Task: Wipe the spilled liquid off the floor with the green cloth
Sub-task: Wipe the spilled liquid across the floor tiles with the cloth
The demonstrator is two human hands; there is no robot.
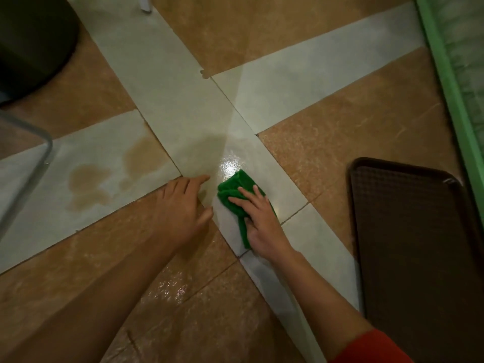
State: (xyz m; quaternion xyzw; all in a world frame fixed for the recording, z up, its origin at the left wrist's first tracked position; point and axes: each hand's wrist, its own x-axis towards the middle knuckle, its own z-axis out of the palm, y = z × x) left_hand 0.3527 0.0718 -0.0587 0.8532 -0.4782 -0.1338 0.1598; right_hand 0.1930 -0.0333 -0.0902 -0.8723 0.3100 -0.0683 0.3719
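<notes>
Head view: your right hand (pixel 262 221) presses the cloth (pixel 230 191) flat, left hand (pixel 180 205) open; next wipe the spill (pixel 89 184) at nine o'clock

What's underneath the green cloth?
The green cloth lies on a pale floor tile, pressed by the right hand. Any liquid beneath it is covered; the brown spill sits apart, leftward.

Open beige-and-brown tiled floor (pixel 167 95) is left ahead. The right is closed off by a dark brown rectangular tray (pixel 408 244), the far left by a black round container (pixel 31 43).
</notes>
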